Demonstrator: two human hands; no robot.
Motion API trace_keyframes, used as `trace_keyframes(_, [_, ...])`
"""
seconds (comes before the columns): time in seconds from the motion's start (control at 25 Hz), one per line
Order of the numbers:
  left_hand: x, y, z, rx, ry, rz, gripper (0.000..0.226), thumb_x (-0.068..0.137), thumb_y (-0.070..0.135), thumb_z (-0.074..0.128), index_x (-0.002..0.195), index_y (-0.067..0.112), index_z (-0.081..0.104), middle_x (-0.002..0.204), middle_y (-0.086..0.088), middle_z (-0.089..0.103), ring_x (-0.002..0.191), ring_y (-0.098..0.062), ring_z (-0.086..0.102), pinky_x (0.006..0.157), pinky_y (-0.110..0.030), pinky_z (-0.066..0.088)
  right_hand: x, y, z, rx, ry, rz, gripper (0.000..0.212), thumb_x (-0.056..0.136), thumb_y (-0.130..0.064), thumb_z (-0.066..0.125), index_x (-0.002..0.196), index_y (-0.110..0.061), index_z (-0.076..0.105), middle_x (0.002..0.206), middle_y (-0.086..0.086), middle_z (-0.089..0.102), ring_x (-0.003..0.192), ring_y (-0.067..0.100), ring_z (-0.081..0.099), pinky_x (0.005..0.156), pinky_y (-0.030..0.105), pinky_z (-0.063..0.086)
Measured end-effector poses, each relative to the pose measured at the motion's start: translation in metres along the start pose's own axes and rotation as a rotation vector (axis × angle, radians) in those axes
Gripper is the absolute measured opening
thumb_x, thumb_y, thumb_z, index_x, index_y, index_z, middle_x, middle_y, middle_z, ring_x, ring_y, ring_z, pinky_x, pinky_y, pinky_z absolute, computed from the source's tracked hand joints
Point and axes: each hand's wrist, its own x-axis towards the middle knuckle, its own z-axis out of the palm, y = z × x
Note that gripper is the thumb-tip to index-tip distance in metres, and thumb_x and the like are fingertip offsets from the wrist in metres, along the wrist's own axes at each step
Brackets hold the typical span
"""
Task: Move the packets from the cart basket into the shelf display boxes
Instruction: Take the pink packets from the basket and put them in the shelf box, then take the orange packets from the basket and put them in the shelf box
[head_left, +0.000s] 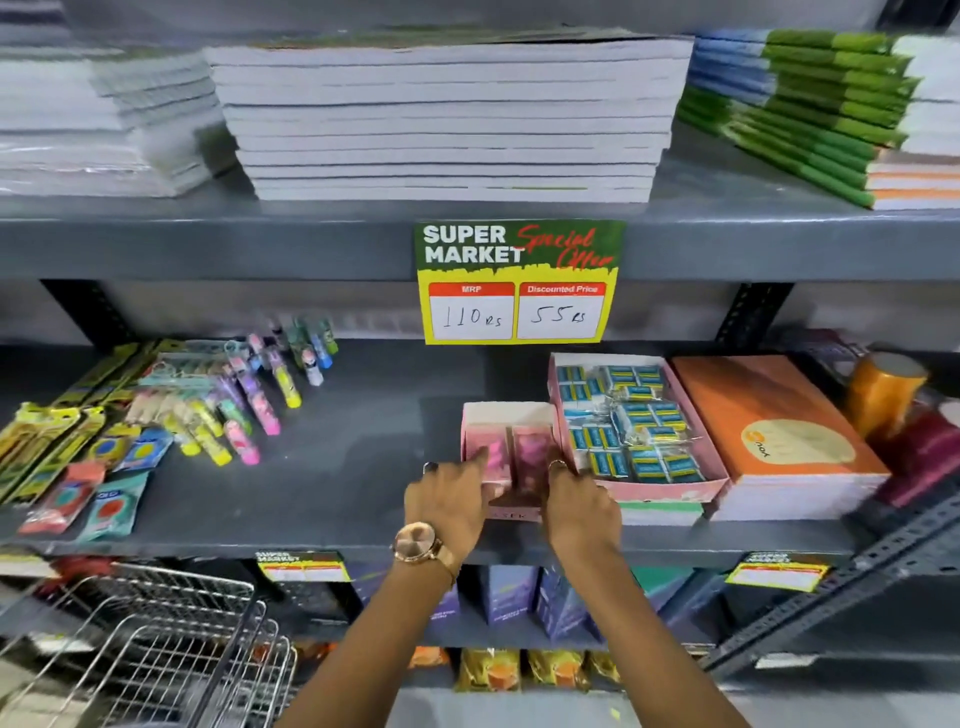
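A small pink display box (506, 415) stands on the middle shelf, with pink packets (530, 449) lying inside it. My left hand (449, 501) rests on the box's left front, its fingers on a pink packet. My right hand (579, 501) touches the box's right front, fingers curled over the packets. A larger pink display box (701, 488) to the right holds several blue-and-yellow packets (628, 431). The wire cart basket (156, 644) sits at the lower left; its contents are not visible.
Pens and carded items (208, 405) lie on the shelf's left. An orange notebook stack (779, 441) and an orange tape roll (883, 389) sit at the right. A yellow price sign (519, 283) hangs from the upper shelf, which holds paper stacks (447, 114).
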Motion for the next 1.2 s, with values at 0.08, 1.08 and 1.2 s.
trace_keyframes(0.08, [0.004,0.005,0.003,0.121,0.041,-0.002,0.041,0.094,0.016,0.046,0.133,0.027,0.045,0.123,-0.011,0.057,0.109,-0.033,0.059,0.077,-0.040,0.052,0.002,-0.007,0.001,-0.035,0.005,-0.004,0.033,0.100,-0.011,0.033,0.124,-0.012,0.056,0.121,0.013,0.067,0.111,0.031,0.065,0.088,0.037,0.053])
trace_keyframes(1.08, [-0.223,-0.327,0.063,-0.119,0.302,-0.769,0.061,0.087,0.038,0.053,0.140,0.011,0.040,0.129,-0.016,0.055,0.117,-0.035,0.051,0.096,-0.044,0.044,-0.172,-0.295,0.146,0.029,-0.207,-1.176,0.056,0.098,-0.036,0.040,0.147,-0.007,0.035,0.147,0.014,0.042,0.133,0.031,0.037,0.113,0.039,0.029])
trace_keyframes(1.2, [-0.289,-0.379,0.128,-0.405,0.071,-1.086,0.050,0.092,0.036,0.052,0.132,0.008,0.045,0.131,-0.020,0.052,0.121,-0.036,0.047,0.098,-0.044,0.040,-0.195,-0.335,0.212,-0.210,-0.522,-1.254,0.048,0.096,-0.035,0.046,0.135,-0.008,0.048,0.140,0.015,0.049,0.132,0.030,0.041,0.109,0.037,0.030])
